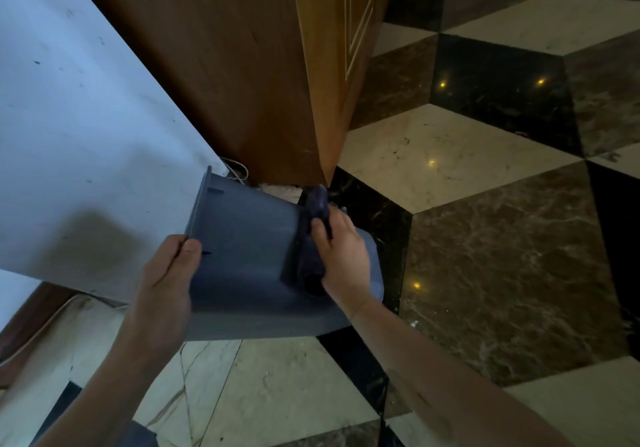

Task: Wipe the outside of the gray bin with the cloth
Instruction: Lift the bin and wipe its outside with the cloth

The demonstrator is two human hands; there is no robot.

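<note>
No legible text, label, brand, number or sign appears on any surface in this view, including the gray bin (242,256) and the cloth (311,249).

Two bare forearms enter from the bottom edge, no sleeves, no watch or rings visible. Left hand (162,283): thumbnail short, trimmed. Right hand (341,252): knuckles and wrist crease plain. Grey-blue fabric (138,436) by the left elbow, garment unclear.
</note>
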